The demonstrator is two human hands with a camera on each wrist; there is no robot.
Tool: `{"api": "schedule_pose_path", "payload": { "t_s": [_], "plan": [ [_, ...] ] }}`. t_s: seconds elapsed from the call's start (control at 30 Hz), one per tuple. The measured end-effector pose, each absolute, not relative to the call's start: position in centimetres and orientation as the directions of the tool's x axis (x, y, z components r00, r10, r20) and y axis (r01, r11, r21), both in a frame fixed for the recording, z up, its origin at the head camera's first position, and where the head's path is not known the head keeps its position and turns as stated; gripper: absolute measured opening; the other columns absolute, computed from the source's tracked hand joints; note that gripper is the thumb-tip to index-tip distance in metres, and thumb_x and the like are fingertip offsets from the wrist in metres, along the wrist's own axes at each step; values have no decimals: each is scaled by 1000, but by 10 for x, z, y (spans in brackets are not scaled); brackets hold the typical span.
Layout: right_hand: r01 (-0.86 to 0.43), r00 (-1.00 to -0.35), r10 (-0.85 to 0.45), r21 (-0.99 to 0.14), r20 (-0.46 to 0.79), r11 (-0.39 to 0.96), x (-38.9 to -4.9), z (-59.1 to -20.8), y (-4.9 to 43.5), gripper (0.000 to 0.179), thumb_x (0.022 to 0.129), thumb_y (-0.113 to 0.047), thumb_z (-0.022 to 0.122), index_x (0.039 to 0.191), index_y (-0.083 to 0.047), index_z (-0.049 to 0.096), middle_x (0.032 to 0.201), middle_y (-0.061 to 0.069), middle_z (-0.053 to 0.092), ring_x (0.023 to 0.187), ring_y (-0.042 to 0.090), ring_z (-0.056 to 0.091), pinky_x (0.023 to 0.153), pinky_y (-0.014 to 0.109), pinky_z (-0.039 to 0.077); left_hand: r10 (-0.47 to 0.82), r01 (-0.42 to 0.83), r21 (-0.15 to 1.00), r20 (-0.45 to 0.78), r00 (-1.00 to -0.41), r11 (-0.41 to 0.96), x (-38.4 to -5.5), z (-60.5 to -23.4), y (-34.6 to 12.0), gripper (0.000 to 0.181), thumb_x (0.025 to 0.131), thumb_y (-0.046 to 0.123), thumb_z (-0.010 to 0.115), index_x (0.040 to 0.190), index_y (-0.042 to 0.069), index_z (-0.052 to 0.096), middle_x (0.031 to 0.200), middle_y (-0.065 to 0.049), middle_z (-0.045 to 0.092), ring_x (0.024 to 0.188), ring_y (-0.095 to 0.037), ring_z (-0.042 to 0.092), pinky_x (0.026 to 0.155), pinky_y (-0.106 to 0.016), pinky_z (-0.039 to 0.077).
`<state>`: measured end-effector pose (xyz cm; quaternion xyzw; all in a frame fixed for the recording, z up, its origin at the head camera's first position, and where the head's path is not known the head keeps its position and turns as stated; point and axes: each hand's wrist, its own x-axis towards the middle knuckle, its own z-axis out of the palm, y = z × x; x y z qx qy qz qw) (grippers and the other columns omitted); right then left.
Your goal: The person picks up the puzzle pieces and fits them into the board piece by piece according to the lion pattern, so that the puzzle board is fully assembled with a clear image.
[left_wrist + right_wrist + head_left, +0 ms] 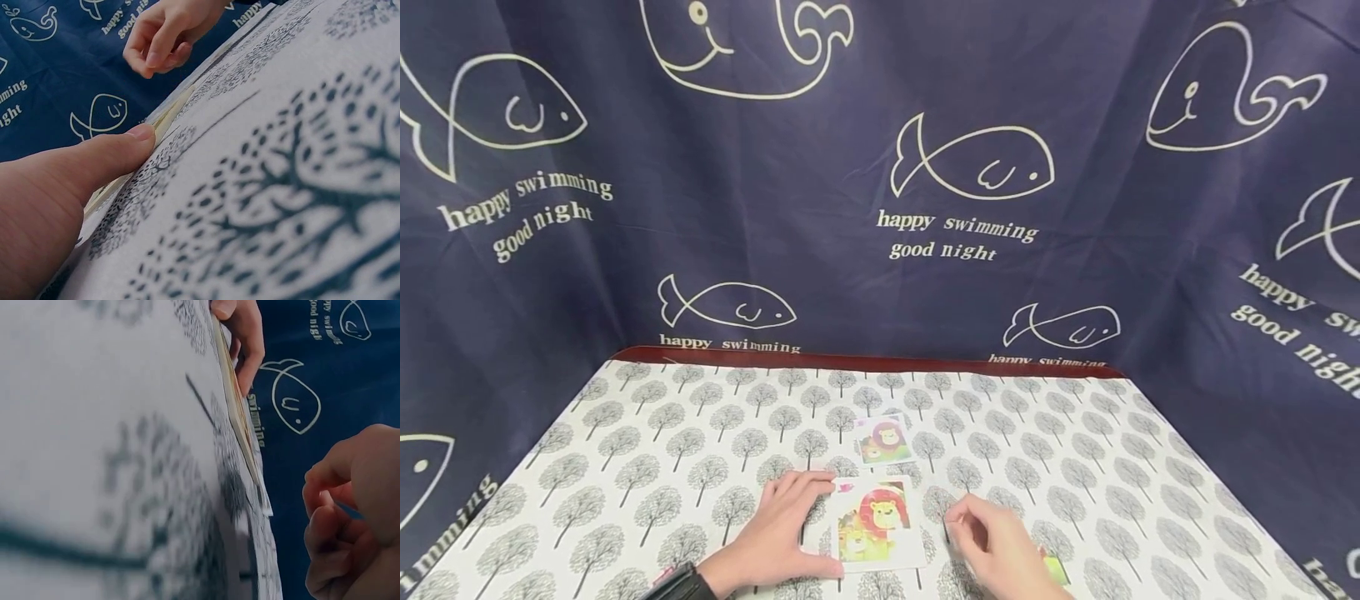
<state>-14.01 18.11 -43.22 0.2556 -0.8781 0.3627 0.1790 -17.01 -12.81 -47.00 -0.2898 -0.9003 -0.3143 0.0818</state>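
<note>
A square white-bordered puzzle board (871, 521) with a red-maned lion and a smaller yellow animal lies on the tablecloth. The lower right corner of its picture is a bare white patch. My left hand (786, 525) holds the board at its left side, thumb at the near corner and fingers by the far one. In the left wrist view its thumb (134, 144) meets the board's edge. To the right of the board hovers my right hand (996, 542), fingers loosely curled, nothing visible between them. A green piece (1056, 570) lies beside that hand, partly hidden by it.
Just beyond the board lies a smaller card (883, 439) with a like lion picture. A white cloth (700, 425) printed with grey trees covers the table, whose far edge is dark red (865, 361). Navy curtains (820, 208) with white fish surround it.
</note>
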Motion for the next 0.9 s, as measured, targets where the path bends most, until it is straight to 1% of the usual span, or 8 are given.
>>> {"api": "schedule_pose_path", "payload": {
  "t_s": [0.2,0.37,0.5,0.6,0.67,0.73,0.83,0.9],
  "plan": [
    [-515,-821,-207,-532,532,672,-135,-438,198,26,77,2,71,80,-22,61,65,-22,42,55,-8,35,49,15,34,461,583,492,357,-813,647,-169,-471,-129,89,65,77,66,127,14,54,138,3,48,122,-15,41,95,-47,31],
    [-479,-800,-126,-499,587,722,-131,-444,218,28,71,4,73,79,-20,62,66,-23,42,53,-7,35,49,15,32,465,581,494,348,-814,647,-169,-473,-129,89,66,78,65,128,15,54,139,3,48,122,-15,40,95,-48,32],
    [-389,-821,-56,-484,568,784,-127,-447,236,30,68,3,76,80,-20,62,70,-23,44,56,-7,35,51,19,34,470,582,498,345,-813,642,-171,-473,-129,88,67,77,65,129,15,54,140,4,47,122,-14,40,95,-48,31],
    [-314,-844,-18,-466,536,828,-124,-450,249,30,67,0,79,82,-21,64,75,-19,48,59,-7,35,53,21,35,465,582,492,351,-813,647,-173,-473,-130,88,66,78,64,129,16,54,140,5,47,122,-13,40,95,-48,31],
    [-312,-837,-23,-443,547,841,-124,-454,258,31,64,-1,81,85,-19,65,78,-16,51,61,-7,37,53,21,36,459,586,475,365,-810,656,-173,-473,-131,89,66,78,64,128,16,54,139,6,47,122,-12,40,94,-47,31],
    [-341,-821,-51,-416,569,843,-124,-459,267,33,61,-4,83,86,-18,66,78,-16,50,62,-7,36,53,21,35,457,592,464,378,-805,659,-173,-473,-132,89,65,79,65,128,16,54,139,5,48,122,-12,40,94,-46,32],
    [-438,-779,-141,-369,612,820,-125,-466,282,36,57,-7,86,87,-13,67,75,-17,48,64,-7,35,52,20,33,466,601,466,380,-799,650,-172,-473,-131,88,66,77,65,128,15,54,139,5,48,121,-12,40,93,-45,32],
    [-471,-777,-199,-343,597,813,-126,-469,289,37,56,-11,87,87,-11,67,74,-17,48,67,-7,34,52,21,32,473,600,479,370,-800,640,-171,-474,-130,88,66,76,66,128,14,54,139,4,48,121,-13,41,92,-45,32]
  ]
}}
